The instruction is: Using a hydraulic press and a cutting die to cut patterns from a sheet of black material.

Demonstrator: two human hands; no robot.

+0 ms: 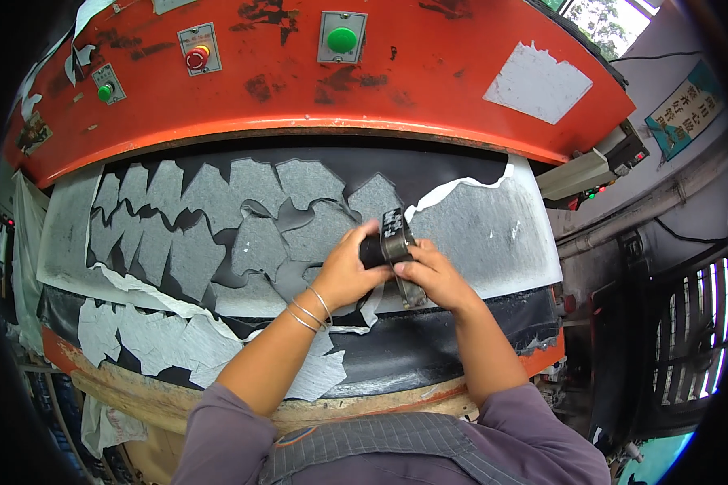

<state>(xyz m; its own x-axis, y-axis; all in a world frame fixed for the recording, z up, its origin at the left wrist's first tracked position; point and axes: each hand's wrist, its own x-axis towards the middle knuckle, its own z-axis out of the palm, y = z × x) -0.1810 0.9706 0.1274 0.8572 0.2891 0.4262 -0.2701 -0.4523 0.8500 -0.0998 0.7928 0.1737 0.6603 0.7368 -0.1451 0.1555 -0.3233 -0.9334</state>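
Note:
Both hands meet over the cutting bed, a little right of its middle. A dark metal cutting die (pixel 397 245) with a pale-marked side is held up on edge between them. My right hand (pixel 435 275) is closed on the die's near right side. My left hand (pixel 349 267), with bangles on its wrist, is closed around a black piece (pixel 371 252) against the die's left side. Whether that piece is cut material or part of the die, I cannot tell. Below lies a grey sheet (pixel 485 230), its left part cut into several angular pieces (pixel 205 191) with dark gaps between.
A red press beam (pixel 429 97) spans the far side, carrying a green button (pixel 342 40), a red stop knob (pixel 196 56) and a smaller green button (pixel 105 93). Torn pale scraps (pixel 150 335) lie on the black near edge (pixel 412 347). A wooden rail (pixel 137 396) runs in front.

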